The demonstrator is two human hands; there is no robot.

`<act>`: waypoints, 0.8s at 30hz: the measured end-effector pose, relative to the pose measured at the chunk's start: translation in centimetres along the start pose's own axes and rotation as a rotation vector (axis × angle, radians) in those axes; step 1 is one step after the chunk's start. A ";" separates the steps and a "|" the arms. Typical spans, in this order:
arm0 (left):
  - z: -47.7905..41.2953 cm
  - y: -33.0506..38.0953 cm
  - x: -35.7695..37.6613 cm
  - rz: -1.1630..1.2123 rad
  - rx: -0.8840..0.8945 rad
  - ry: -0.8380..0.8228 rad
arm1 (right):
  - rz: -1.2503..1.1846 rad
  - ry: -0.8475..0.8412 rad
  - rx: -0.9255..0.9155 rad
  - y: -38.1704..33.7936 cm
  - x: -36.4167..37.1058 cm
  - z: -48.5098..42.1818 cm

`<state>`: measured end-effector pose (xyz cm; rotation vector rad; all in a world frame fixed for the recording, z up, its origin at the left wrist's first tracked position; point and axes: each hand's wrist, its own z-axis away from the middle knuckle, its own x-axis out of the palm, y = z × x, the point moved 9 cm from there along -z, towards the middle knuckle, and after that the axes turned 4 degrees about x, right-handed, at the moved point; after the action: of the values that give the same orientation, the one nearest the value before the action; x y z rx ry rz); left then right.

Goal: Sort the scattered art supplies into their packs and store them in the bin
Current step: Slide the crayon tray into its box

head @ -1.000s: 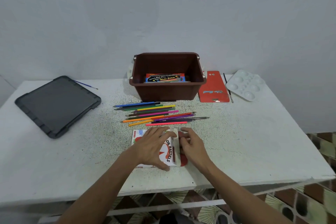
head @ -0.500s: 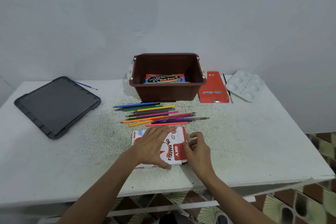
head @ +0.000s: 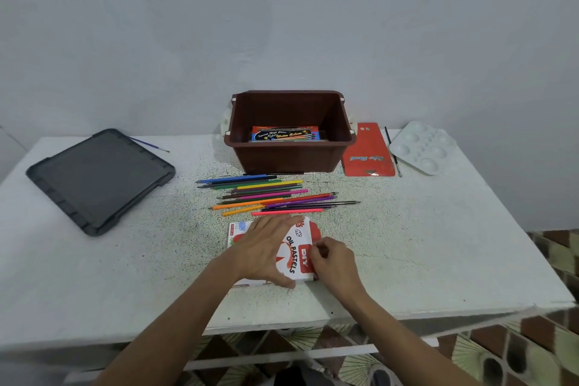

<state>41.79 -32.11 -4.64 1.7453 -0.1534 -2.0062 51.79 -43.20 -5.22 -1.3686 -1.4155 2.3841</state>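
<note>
Left hand [head: 266, 247] spread over and gripping a pastel box [head: 296, 255] near the table's [head: 438, 244] front edge, right hand [head: 335, 263] pinching the box's 3 o'clock flap, loose pencils [head: 269, 194] just beyond at 12 o'clock, bin [head: 288, 157] behind them holding a paint pack [head: 285, 134], tablet [head: 100, 178] at 10 o'clock.

The oil pastels box [head: 294, 252] now shows its red DIY panel, hidden a second ago; the right hand [head: 335, 263] has shifted to that end, fingers [head: 319, 249] curled against it.
</note>
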 end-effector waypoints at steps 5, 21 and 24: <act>0.0 0.1 0.1 -0.028 0.004 0.003 | 0.098 -0.042 -0.046 -0.6 0.8 0.0; 4.3 -2.5 -1.8 0.156 -0.314 0.503 | -0.004 -0.174 -0.017 -1.7 0.6 -0.7; 6.9 -4.5 -1.8 0.236 -0.604 0.670 | 0.021 -0.198 0.024 -2.1 0.7 -1.4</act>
<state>34.10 -28.95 -3.50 1.7659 0.4050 -1.0590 51.61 -40.70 -4.40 -1.1758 -1.4156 2.6042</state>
